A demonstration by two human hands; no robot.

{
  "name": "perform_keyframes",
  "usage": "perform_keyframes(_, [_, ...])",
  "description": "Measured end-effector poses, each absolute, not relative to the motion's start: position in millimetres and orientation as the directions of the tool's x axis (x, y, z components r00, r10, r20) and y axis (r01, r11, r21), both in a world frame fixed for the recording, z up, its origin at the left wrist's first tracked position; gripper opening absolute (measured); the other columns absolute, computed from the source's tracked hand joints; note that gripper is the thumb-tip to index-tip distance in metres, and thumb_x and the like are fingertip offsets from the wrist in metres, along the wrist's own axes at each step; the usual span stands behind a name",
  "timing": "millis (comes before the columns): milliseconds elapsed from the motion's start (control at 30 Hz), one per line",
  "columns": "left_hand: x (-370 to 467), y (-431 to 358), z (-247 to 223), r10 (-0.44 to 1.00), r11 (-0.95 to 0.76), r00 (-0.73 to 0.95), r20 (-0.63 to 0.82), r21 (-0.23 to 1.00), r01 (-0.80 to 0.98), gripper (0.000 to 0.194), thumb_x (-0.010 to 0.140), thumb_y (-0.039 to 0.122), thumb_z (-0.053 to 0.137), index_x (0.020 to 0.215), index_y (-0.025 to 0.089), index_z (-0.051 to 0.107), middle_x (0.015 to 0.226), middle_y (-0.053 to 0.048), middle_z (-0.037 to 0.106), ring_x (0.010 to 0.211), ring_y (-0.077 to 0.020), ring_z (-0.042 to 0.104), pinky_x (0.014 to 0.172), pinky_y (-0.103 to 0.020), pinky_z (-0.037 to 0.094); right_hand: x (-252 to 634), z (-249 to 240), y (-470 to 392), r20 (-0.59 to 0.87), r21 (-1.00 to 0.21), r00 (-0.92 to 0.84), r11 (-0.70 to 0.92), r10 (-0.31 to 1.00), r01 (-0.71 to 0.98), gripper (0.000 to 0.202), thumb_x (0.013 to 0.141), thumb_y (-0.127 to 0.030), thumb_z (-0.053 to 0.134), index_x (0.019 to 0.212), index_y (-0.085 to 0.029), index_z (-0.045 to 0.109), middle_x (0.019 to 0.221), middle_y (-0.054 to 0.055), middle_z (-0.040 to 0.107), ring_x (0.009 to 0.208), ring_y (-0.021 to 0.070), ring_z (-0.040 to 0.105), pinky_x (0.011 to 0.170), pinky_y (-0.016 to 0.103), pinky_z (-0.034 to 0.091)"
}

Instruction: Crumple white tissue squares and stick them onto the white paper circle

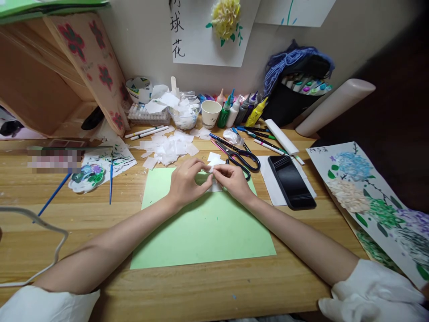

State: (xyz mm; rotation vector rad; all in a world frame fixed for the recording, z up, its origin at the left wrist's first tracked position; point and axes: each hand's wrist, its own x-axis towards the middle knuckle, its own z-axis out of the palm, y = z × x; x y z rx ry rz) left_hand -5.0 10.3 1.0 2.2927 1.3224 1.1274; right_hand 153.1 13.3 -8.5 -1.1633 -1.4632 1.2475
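My left hand (188, 182) and my right hand (233, 180) meet over the top part of a light green sheet (201, 232). Between their fingertips is a small piece of white paper (211, 169), pinched from both sides and partly hidden. Other white paper squares (215, 158) lie just behind and beneath the fingers. Right of my right hand rest scissors (239, 156) with black handles. A heap of cut white paper pieces (170, 146) lies beyond my left hand.
Behind stand a paper cup (211, 112), a bowl of white scraps (184, 117) and several paint bottles (239, 111). At right lie a black phone (291, 182) and a flower picture (378, 201). Paintbrushes (111, 179) and a paint-smeared palette (87, 178) lie left; a white cable (60, 241) crosses the left edge.
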Motion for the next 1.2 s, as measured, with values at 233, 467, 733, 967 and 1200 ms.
perform_keyframes(233, [-6.3,11.7,-0.4,0.834,-0.527,0.242,0.495,0.588,0.614,0.013,0.082,0.027,0.051,0.081,0.02,0.062,0.082,-0.004,0.063,0.079,-0.016,0.056,0.07,-0.028,0.042,152.4,-8.3,13.4,0.047,-0.985,-0.192,0.078,0.98,0.156,0.023,0.075,-0.037,0.06,0.078,-0.015,0.066,0.063,0.0,0.056,0.052,0.0093,0.043,0.048,0.023,0.033])
perform_keyframes(467, [-6.4,16.3,4.1,0.901,-0.398,0.095,0.423,0.722,0.565,0.013,0.084,0.024,0.046,0.074,0.019,0.05,0.074,-0.001,0.053,0.07,-0.0137,0.048,0.064,-0.027,0.039,152.2,-8.2,13.0,0.064,-0.979,-0.226,0.105,0.972,0.174,0.021,0.076,-0.036,0.059,0.07,-0.016,0.06,0.058,-0.002,0.05,0.052,0.0092,0.041,0.048,0.023,0.032])
perform_keyframes(733, [-7.8,18.4,0.7,0.935,-0.318,0.031,0.353,0.798,0.512,0.011,0.086,0.025,0.042,0.078,0.019,0.046,0.076,-0.001,0.053,0.071,-0.0136,0.05,0.066,-0.027,0.038,151.3,-6.5,11.8,0.072,-0.972,-0.251,0.125,0.965,0.199,0.021,0.078,-0.035,0.057,0.071,-0.016,0.06,0.063,-0.001,0.053,0.055,0.0098,0.045,0.051,0.023,0.034])
perform_keyframes(967, [-9.4,19.8,-2.3,0.946,-0.262,-0.033,0.322,0.823,0.504,0.016,0.088,0.03,0.039,0.077,0.02,0.045,0.072,0.0,0.05,0.068,-0.0132,0.047,0.064,-0.026,0.036,152.1,-4.8,11.2,0.082,-0.967,-0.241,0.136,0.967,0.216,0.016,0.076,-0.028,0.055,0.065,-0.016,0.053,0.06,-0.002,0.049,0.054,0.0092,0.043,0.051,0.023,0.033])
perform_keyframes(1200, [-12.4,23.5,-2.5,0.944,-0.204,-0.112,0.311,0.815,0.543,0.017,0.088,0.03,0.038,0.076,0.02,0.043,0.073,0.0,0.05,0.068,-0.0136,0.046,0.063,-0.025,0.035,153.1,-4.4,10.0,0.116,-0.959,-0.223,0.168,0.968,0.23,0.015,0.074,-0.022,0.051,0.061,-0.017,0.047,0.06,-0.003,0.046,0.056,0.0092,0.041,0.052,0.022,0.031])
